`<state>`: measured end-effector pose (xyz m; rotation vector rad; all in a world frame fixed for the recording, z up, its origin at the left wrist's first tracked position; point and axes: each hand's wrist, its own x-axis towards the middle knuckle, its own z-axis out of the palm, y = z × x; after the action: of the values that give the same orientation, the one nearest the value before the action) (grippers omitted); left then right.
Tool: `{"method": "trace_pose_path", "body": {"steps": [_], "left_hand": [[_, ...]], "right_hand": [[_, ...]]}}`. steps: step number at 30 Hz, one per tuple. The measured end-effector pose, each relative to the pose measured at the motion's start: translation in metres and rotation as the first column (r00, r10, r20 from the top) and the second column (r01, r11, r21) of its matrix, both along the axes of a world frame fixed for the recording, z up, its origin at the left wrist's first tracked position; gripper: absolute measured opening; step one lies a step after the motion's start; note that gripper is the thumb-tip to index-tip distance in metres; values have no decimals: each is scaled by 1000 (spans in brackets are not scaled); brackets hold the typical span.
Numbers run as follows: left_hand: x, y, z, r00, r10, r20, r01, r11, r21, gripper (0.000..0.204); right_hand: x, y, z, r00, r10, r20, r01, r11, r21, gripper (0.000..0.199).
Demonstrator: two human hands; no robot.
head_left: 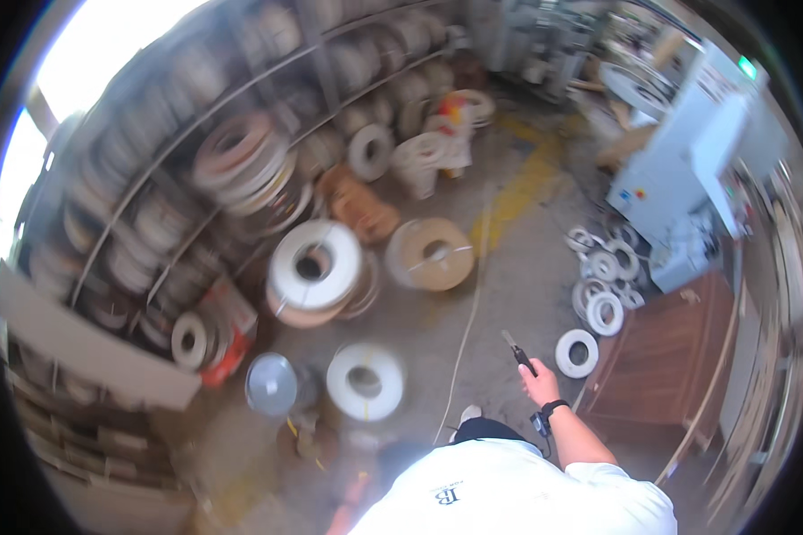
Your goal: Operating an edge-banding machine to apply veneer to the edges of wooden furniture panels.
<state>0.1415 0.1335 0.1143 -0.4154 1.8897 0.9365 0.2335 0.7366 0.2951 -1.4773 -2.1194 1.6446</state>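
Note:
My right hand [539, 382] is stretched out in front of me, shut on a small utility knife [517, 349] with a dark handle and a pale blade that points up and left. A black watch sits on that wrist. A white roll of edge banding [576, 353] lies on the floor just right of the hand. A thin pale strip [469, 312] runs along the concrete floor to the left of it. My left hand is out of view. My white shirt fills the bottom of the picture.
Curved shelves [196, 160] packed with banding rolls stand at left. Large rolls [314, 264] [366, 382] [431, 254] lie on the floor. Several small white rolls [605, 276] sit by a pale blue machine [687, 160]. A brown wooden panel [669, 357] stands at right.

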Motion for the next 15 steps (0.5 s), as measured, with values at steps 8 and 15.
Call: {"method": "trace_pose_path", "body": {"steps": [8, 15], "left_hand": [[-141, 207, 59, 995, -74, -69, 82, 991, 108, 67], [-224, 428, 59, 993, -117, 10, 112, 966, 235, 63]], "right_hand": [[146, 215, 23, 795, -448, -408, 601, 671, 434, 53], [199, 411, 100, 564, -498, -658, 826, 346, 446, 28]]}}
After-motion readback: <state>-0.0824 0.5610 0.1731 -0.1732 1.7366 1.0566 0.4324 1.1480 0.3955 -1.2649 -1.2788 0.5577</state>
